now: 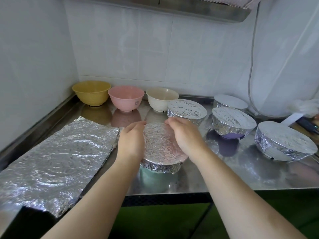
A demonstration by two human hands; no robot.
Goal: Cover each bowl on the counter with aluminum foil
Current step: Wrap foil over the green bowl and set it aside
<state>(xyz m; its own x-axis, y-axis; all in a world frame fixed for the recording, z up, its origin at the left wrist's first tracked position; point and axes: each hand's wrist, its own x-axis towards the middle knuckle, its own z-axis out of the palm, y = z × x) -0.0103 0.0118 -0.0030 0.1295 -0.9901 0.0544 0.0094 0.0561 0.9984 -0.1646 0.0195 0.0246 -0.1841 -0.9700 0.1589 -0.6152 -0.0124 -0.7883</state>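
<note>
both hands, left hand [131, 140] and right hand [185, 137], fingers curled gripping foil [161, 145] over teal bowl [153, 178] rim on bench [224, 175]

Both bare forearms reach up from the lower edge of the view, the left from about 7 o'clock and the right from about 5 o'clock, converging toward the centre. The left hand [130, 139] lies palm inward with its fingers [140, 124] curled over toward 1 o'clock. The right hand [185, 135] mirrors it, palm inward, its fingers [170, 122] bent down toward 10 o'clock; the two hands' fingertips sit close together but apart.
</note>
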